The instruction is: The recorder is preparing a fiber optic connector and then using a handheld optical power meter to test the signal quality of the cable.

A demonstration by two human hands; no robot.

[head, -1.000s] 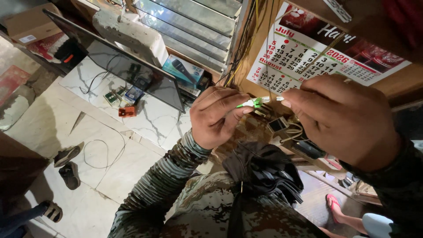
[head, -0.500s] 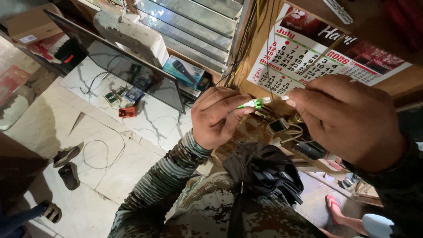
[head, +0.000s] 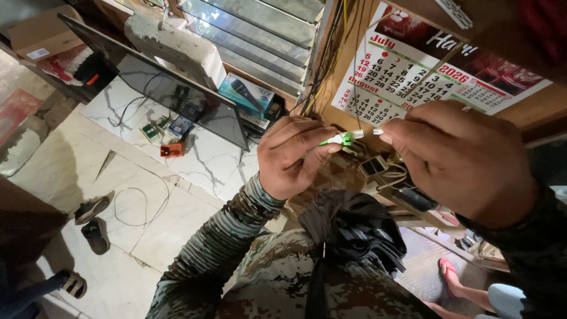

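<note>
1. The left hand (head: 295, 155) is closed on a green-and-white connector (head: 342, 139), pinched between thumb and fingertips, held in mid-air in front of the calendar (head: 413, 71).
2. The right hand (head: 458, 159) is closed in a pinch just right of the connector's white tip; a thin fibre or pin appears to be held, but it is too small to be made out.
3. The connector could be dropped if either pinch is loosened; a cluttered bench and a dark bag (head: 354, 227) lie below, where a small part would be hard to find.
4. The fine end could be bent or snapped if the hands are pulled apart off-axis.
5. The hanging wires (head: 319, 82) behind the left hand could be snagged by the knuckles.
6. Light is low, so misalignment at the tip could go unnoticed.
</note>
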